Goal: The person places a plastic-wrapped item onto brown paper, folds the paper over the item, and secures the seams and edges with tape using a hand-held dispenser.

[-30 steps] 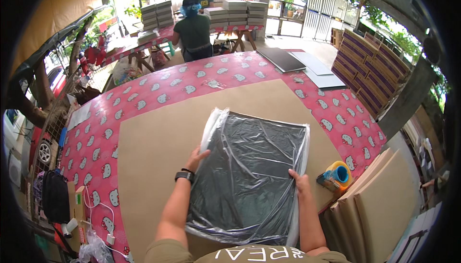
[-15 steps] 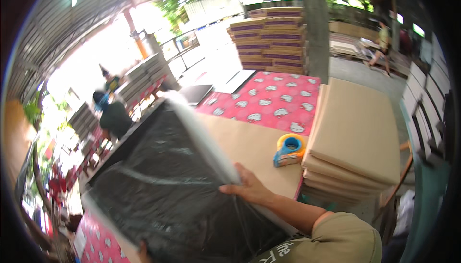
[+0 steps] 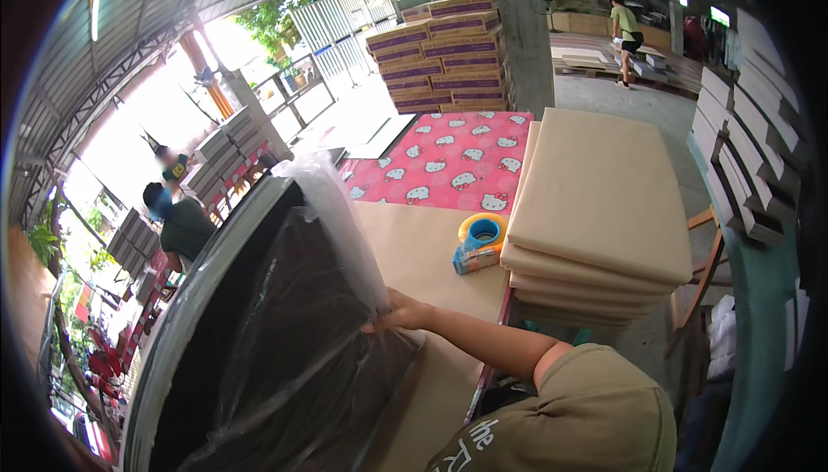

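A large stack of boards (image 3: 233, 334), black on top with pale edges, stands tilted in front of me, loosely covered in clear plastic. My right hand (image 3: 400, 311) is closed on its right side, thumb on the black face and fingers round the plastic-covered edge. Bunched clear plastic (image 3: 336, 222) runs down that side from the far corner. Beneath lies a sheet of brown paper (image 3: 405, 235) on the table. A blue tape dispenser (image 3: 476, 258) with an orange-yellow roll (image 3: 470, 225) rests on the paper, beyond my right hand. My left hand is out of view.
Brown-paper-wrapped packs (image 3: 595, 196) are piled at the right. A pink patterned cover (image 3: 448, 162) lies on the far table, with cartons (image 3: 440, 58) stacked behind. One person (image 3: 185, 231) works at the left with another beside; a third (image 3: 624, 41) is far right.
The board stack has tipped more upright and shifted left, baring its pale left edges. My right hand keeps its hold. My left hand has gone out of view at the bottom.
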Tool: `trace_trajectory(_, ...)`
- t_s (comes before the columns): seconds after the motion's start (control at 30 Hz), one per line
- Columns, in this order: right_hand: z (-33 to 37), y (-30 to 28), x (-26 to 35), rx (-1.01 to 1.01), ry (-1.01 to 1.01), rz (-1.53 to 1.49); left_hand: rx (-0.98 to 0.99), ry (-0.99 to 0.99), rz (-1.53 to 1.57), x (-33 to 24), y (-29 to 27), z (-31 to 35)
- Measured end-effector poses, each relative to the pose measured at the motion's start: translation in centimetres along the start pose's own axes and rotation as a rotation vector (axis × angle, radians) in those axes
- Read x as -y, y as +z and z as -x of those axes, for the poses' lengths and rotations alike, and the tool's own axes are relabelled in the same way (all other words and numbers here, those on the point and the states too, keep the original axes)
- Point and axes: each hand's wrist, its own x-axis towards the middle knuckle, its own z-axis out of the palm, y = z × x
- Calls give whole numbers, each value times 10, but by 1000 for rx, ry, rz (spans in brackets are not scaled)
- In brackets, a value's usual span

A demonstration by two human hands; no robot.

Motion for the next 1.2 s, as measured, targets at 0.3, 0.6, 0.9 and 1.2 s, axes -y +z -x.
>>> trace_trajectory(0.3, -18, -6, -38, -192, -143, 273, -173, 17, 29, 15, -10, 20)
trace_trajectory(0.6, -56, 13, 28, -237, -282, 327, -560, 63, 228, 86, -59, 90)
trace_trajectory(0.9, -175, 158, 165, 458, -315, 1279, -238, -839, 134, 217, -53, 270)
trace_trajectory(1.2, -161, 151, 41, 477, -265, 1367, -581, 136, -862, -52, -91, 157)
